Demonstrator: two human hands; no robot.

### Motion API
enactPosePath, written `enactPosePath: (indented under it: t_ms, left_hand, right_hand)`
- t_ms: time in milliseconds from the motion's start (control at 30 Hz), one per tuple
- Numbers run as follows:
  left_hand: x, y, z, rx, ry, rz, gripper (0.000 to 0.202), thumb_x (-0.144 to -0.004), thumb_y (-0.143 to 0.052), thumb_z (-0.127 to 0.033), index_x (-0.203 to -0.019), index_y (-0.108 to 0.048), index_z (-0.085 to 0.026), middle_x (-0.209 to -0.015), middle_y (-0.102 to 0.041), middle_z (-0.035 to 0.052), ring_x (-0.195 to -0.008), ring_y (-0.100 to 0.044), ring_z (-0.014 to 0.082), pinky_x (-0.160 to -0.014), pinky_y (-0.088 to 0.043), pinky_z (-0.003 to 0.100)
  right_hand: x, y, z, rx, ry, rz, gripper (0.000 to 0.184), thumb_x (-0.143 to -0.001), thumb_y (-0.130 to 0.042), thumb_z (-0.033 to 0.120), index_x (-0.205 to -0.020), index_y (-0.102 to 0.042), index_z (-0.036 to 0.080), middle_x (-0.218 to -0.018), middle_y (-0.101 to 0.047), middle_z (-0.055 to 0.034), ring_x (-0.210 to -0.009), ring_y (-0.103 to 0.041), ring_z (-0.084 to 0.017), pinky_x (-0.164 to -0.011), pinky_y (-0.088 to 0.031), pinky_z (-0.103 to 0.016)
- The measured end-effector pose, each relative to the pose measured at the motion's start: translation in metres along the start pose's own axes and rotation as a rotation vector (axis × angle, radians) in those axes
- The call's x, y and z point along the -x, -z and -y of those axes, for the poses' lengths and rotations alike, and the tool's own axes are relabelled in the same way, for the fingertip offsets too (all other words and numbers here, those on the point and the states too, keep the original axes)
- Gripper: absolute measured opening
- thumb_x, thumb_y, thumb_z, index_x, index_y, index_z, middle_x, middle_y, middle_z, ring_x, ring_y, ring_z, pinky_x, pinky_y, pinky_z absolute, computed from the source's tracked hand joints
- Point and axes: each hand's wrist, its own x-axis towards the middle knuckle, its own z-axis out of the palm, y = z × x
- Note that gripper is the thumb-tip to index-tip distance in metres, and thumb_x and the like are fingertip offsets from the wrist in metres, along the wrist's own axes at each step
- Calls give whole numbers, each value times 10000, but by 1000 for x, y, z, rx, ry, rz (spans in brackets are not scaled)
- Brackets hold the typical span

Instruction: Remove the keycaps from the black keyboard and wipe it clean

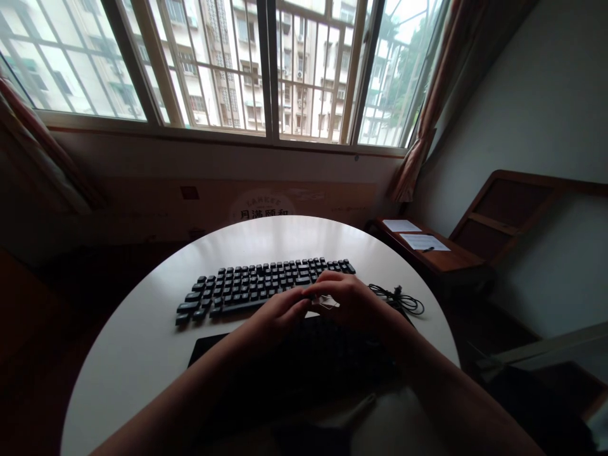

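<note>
My left hand [282, 307] and my right hand [349, 294] meet fingertip to fingertip above the near side of the round table. My right hand is closed on a thin wire tool [329, 305], which looks like a keycap puller. Between the fingertips a small dark piece, likely a keycap [310, 296], is pinched by my left hand. Loose black keycaps [247, 285] lie in rows on the table just beyond my hands, set out like a keyboard. Beneath my wrists a dark keyboard base [209, 345] is mostly hidden by arms and shadow.
The white round table [128, 335] has a curved edge all round. A coiled black cable [403, 301] lies to the right. A wooden chair [446, 253] holds paper sheets [424, 242] and a pen. A barred window [270, 69] stands behind, with curtains [422, 152].
</note>
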Motion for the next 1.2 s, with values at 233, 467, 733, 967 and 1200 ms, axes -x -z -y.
enactPosePath:
  t_ms: [233,467,733,967,1200]
  left_hand:
    - [2,1,-7,-180,41,31,336,-978,-429,-458,-1055,-609,-185,-1014,-688,54,-877,-616,200,-807,-476,307]
    - [5,3,-15,-381,43,150,367,-987,-414,-440,-765,-550,-182,-664,-539,-21,-613,-490,130,-600,-348,249]
    - [10,3,-24,-429,43,315,358,-973,-458,-443,-739,-539,-184,-643,-537,-15,-561,-444,114,-535,-295,241]
    - [11,4,-22,-417,42,327,380,-963,-473,-480,-754,-583,-182,-667,-572,-2,-561,-456,121,-531,-310,247]
    - [11,3,-23,-424,26,310,390,-959,-473,-485,-743,-593,-183,-655,-580,0,-550,-455,125,-526,-320,251]
  right_hand:
    - [-1,2,-7,-4,-16,-37,167,-870,-717,238,-1035,-723,207,-975,-673,-57,-784,-654,-155,-708,-546,-270]
    - [8,23,-44,197,-407,27,165,-793,-752,195,-957,-756,181,-933,-719,-54,-851,-671,-194,-800,-512,-302]
    - [13,9,-60,245,-652,265,198,-756,-704,204,-935,-789,218,-901,-755,-20,-842,-681,-197,-746,-481,-267]
    - [14,9,-58,264,-653,218,255,-742,-704,218,-987,-766,250,-899,-759,9,-837,-683,-187,-755,-470,-269]
    - [14,5,-59,283,-643,204,174,-746,-693,208,-906,-755,240,-894,-757,2,-845,-686,-196,-744,-480,-280]
